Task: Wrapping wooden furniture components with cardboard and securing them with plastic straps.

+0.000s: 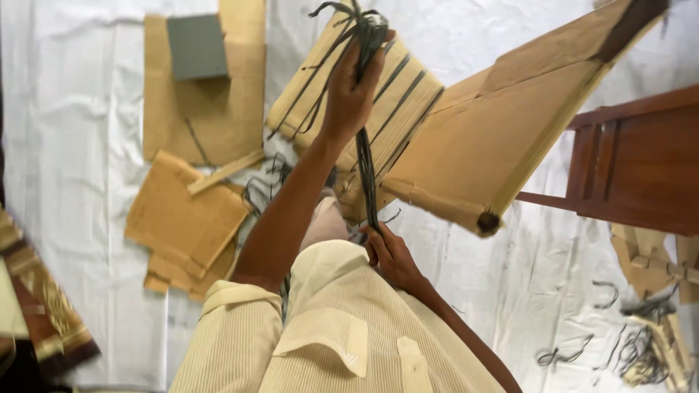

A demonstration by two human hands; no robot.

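Note:
My left hand [352, 94] is raised and shut around the upper part of a bundle of thin dark strips [366, 164], whose loose ends fan out above the fist. The bundle hangs straight down to my right hand [391, 255], which grips its lower end close to my chest. Both hands pull the strips taut between them. Behind the bundle lies a tan panel [408, 109] with dark strips running across it. My cream ribbed shirt fills the bottom of the view.
A large tan sheet with a rolled edge [502, 138] leans at the right beside a red-brown wooden frame [641, 167]. Tan board pieces [186, 218] and a grey block [196, 47] lie on the white floor cloth [80, 145]. Loose dark strips [637, 342] lie at the lower right.

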